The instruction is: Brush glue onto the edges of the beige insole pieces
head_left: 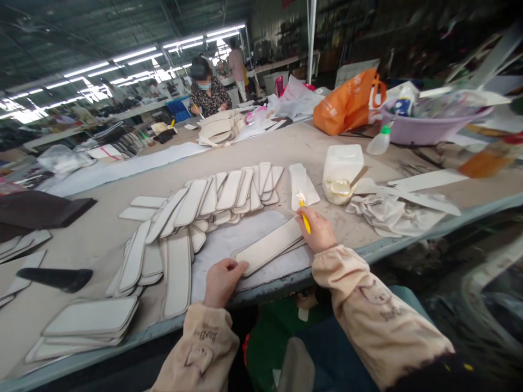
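Note:
My left hand (224,280) pinches the near end of a long pale panel with rounded corners (269,246), which lies slanted over similar pieces at the table's front edge. My right hand (317,231) is closed around a yellow-handled glue brush (304,216), close to the panel's far end. The brush's head, hard to make out, meets a glossy wet patch on a white strip (298,179) beyond. To the right stands a cut-open white plastic jug (343,166) with creamy glue and a stick (359,177) in it. Overlapping pale panels (190,202) spread out to the left.
A black tapered tool (55,276) and stacked panels (87,321) lie at left. A crumpled cloth (379,212), squeeze bottle (379,141), orange bag (345,103) and purple basin (433,122) sit at right. Across the table a person (208,98) works beside another pile.

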A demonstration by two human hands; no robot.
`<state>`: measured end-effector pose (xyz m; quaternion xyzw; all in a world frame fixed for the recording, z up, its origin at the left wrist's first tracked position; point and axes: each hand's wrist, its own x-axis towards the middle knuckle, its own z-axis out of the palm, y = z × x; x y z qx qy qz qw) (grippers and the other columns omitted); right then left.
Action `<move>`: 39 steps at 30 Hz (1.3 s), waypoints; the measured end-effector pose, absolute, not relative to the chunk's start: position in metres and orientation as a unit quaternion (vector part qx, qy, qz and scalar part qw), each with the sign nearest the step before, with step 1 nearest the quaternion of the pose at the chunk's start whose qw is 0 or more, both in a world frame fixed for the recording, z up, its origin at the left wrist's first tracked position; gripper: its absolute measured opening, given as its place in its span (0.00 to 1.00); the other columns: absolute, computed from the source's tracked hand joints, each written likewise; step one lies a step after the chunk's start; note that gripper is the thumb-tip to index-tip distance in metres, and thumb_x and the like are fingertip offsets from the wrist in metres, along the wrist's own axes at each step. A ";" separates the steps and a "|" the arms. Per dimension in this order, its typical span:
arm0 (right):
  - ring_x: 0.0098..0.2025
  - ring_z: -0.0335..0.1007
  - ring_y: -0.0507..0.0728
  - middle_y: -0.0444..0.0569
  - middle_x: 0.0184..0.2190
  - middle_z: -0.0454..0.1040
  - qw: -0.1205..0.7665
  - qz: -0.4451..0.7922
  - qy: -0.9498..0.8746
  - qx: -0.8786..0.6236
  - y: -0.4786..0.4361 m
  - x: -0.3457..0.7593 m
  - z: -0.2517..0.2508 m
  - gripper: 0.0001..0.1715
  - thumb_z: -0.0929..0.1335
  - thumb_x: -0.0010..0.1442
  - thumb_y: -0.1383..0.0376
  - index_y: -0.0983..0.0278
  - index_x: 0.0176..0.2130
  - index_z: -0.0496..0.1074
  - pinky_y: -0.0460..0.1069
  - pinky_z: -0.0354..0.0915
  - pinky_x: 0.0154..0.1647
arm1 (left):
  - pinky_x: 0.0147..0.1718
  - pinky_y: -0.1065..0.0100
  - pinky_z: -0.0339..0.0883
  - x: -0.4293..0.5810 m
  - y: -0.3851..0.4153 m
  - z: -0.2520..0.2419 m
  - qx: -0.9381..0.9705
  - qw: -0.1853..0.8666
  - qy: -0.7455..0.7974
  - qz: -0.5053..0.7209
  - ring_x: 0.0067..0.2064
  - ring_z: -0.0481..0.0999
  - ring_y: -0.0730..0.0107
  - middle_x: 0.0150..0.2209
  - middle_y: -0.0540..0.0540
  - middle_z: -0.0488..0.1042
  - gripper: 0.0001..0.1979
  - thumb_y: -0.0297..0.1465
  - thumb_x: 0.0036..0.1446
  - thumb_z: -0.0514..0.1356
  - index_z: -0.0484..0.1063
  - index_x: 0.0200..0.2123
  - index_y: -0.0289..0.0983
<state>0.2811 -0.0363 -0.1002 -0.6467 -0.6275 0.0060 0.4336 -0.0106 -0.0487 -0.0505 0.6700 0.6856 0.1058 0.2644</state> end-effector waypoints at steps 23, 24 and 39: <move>0.38 0.74 0.61 0.52 0.38 0.77 0.371 -0.023 -0.635 -0.677 -0.030 0.281 -0.113 0.14 0.63 0.63 0.60 0.60 0.48 0.68 0.52 0.65 0.38 | 0.50 0.60 0.69 -0.033 -0.069 -0.066 0.858 0.126 0.466 0.177 0.47 0.75 0.63 0.45 0.44 0.77 0.10 0.32 0.59 0.58 0.78 0.40 0.43; 0.38 0.74 0.61 0.52 0.39 0.77 0.370 -0.022 -0.635 -0.677 -0.031 0.281 -0.113 0.14 0.63 0.63 0.60 0.60 0.48 0.68 0.52 0.65 0.38 | 0.49 0.60 0.69 -0.033 -0.069 -0.067 0.861 0.118 0.463 0.175 0.46 0.75 0.63 0.45 0.44 0.77 0.10 0.32 0.60 0.57 0.79 0.40 0.43; 0.39 0.74 0.62 0.54 0.38 0.77 0.387 -0.012 -0.628 -0.676 -0.031 0.282 -0.111 0.14 0.63 0.63 0.62 0.62 0.48 0.68 0.52 0.67 0.40 | 0.44 0.65 0.71 -0.024 -0.068 -0.063 0.813 0.119 0.525 0.224 0.40 0.77 0.66 0.43 0.43 0.78 0.12 0.35 0.60 0.56 0.77 0.42 0.39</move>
